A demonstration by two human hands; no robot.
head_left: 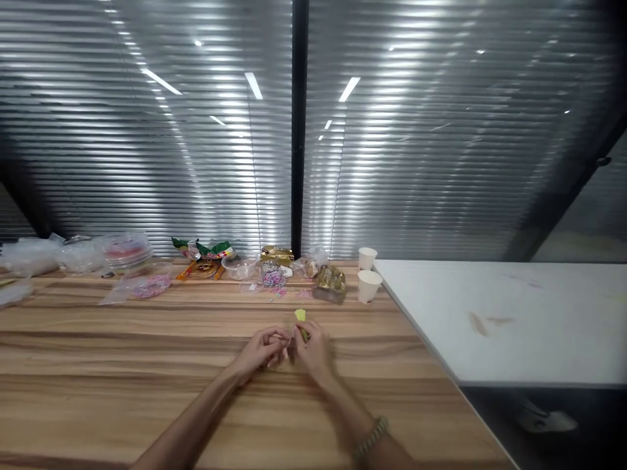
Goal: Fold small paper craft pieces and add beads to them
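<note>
My left hand [263, 348] is closed over the wooden table [122, 378], its fingertips pinched together. What sits in that pinch is too small to name; a thin pale strand seems to run between the two hands. Close by on the right, my right hand [312, 349] is also closed in a pinch. A small yellow-green piece [300, 315] sticks out above its fingertips and shows again between thumb and fingers. Its kind cannot be made out. The fingertips of both hands nearly meet. A beaded bracelet [372, 436] circles my right wrist.
Behind my hands stand a clear jar of coloured beads [272, 274], loose beads [278, 292], a gold-wrapped block [330, 284] and two paper cups [369, 286]. Farther left lie green packaging [215, 250], a clear bowl [240, 266] and stacked plastic lids [126, 251]. A white table [514, 320] adjoins at right.
</note>
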